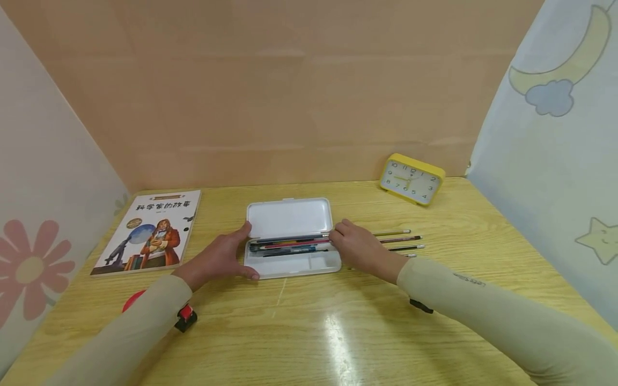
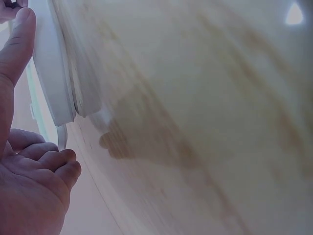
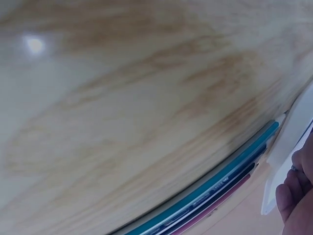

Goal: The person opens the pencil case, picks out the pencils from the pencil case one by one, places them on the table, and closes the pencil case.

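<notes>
An open white pencil case point(image 1: 289, 271) lies on the table with its lid point(image 1: 289, 217) folded back. Several pencils point(image 1: 285, 245) lie lengthwise in its tray. My left hand point(image 1: 223, 257) holds the case's left end, thumb at the front corner and fingers towards the lid. In the left wrist view, its fingers point(image 2: 61, 164) are curled beside the case. At the right end of the tray, my right hand point(image 1: 354, 246) pinches the end of a pencil; the curled fingers hide that end. Other pencils point(image 1: 403, 239) lie on the table beyond the right hand, partly covered by it.
A yellow alarm clock point(image 1: 412, 179) stands at the back right. On the left lies a book point(image 1: 149, 233) with an illustrated cover. Part of a red object point(image 1: 132, 300) shows beside the left sleeve. Walls enclose the wooden table point(image 1: 309, 327) at the back and sides.
</notes>
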Motion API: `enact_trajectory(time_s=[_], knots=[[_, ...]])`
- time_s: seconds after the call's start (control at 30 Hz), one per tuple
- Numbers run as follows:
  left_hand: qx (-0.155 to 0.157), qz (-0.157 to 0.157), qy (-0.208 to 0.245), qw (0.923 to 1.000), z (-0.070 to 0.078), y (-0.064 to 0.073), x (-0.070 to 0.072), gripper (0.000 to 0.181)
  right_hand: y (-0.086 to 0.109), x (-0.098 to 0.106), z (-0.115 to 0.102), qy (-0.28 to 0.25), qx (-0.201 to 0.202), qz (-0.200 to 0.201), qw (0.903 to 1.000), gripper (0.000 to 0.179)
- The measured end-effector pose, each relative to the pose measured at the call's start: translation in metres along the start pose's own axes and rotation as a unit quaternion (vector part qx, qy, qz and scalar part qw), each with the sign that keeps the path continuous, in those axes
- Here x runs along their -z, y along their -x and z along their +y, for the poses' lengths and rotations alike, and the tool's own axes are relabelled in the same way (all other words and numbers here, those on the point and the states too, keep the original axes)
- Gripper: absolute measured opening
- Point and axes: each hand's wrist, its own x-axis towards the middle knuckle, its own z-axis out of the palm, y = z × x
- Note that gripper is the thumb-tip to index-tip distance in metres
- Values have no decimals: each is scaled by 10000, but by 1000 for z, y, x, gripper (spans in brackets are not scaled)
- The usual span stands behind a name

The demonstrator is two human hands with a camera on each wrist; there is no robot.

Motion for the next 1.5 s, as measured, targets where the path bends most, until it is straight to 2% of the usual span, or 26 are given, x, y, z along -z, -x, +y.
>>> enact_trajectory(time_s=[0.4, 0.63, 0.83, 0.97, 1.03, 1.07, 1.23, 1.5], knots=[[-81, 27, -57, 9999, -1, 0, 2, 125, 24, 10, -3, -412, 91, 395, 9983, 7], [4, -12, -52, 10000, -1, 0, 0, 126, 47, 12, -4, -571, 141, 592, 9965, 11], [-75, -5, -22, 10000, -3, 0, -1, 126, 69, 11, 2, -510, 161, 802, 9953, 18], [-61, -15, -40, 10000, -3, 0, -1, 127, 80, 15, 6, -589, 142, 868, 9944, 15], [-28, -30, -38, 10000, -3, 0, -1, 127, 85, 17, 8, -641, 177, 947, 9933, 4], [-19, -38, -28, 10000, -2, 0, -1, 127, 88, 18, 9, -668, 201, 1002, 9925, 5], [-34, -51, -18, 10000, -1, 1, 0, 125, 100, 22, 10, -704, 304, 1286, 9887, 43], [5, -69, 70, 10000, 0, 2, 1, 124, 123, 27, 16, -632, 63, 1283, 9897, 45]])
